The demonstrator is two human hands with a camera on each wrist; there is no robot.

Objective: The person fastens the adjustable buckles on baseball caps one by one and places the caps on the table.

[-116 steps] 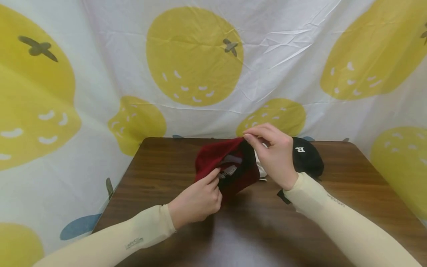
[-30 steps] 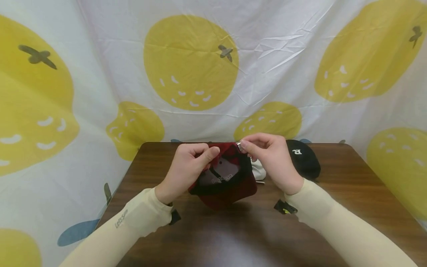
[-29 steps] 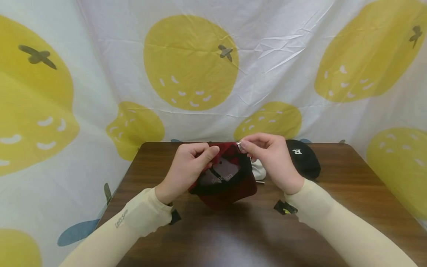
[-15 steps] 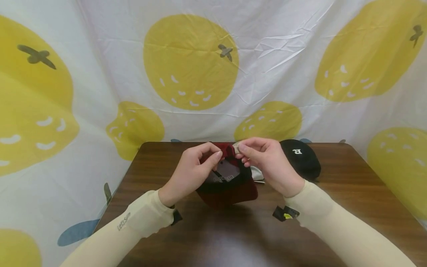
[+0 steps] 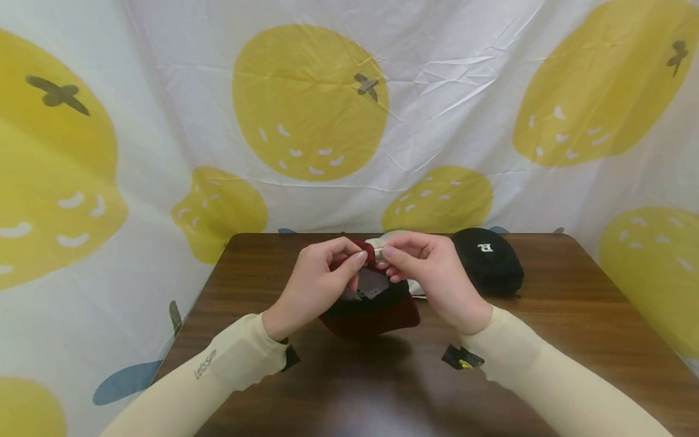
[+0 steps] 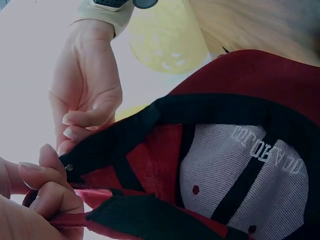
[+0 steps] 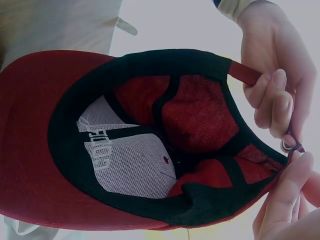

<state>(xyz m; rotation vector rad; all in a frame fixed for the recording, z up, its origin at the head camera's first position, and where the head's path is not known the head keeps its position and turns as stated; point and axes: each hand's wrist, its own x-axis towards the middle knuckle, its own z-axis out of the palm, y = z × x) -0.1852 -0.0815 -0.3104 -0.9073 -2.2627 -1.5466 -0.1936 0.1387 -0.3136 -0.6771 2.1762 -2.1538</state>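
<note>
A dark red cap [image 5: 371,318] hangs above the table, its inside facing me and its brim lowest. My left hand [image 5: 319,276] pinches the red back strap [image 7: 244,73] between thumb and fingers. My right hand [image 5: 437,273] pinches the cap's back edge at a small metal buckle [image 7: 287,145]. Both sets of fingertips almost meet over the back opening. The right wrist view shows the dark sweatband [image 7: 60,125] and the white mesh lining [image 7: 135,165] with stitched letters. How far the strap runs through the buckle is hidden by the fingers.
Behind my right hand stands a black cap [image 5: 488,267] with a white letter R. A white item [image 5: 416,289], mostly hidden, lies beside it. The brown wooden table [image 5: 246,267] ends at a lemon-print curtain [image 5: 311,206].
From holding the cap's rim apart, my hands have come together at its back strap. In the last second my right hand has moved left and slightly down, bringing the buckle closer to my left fingers.
</note>
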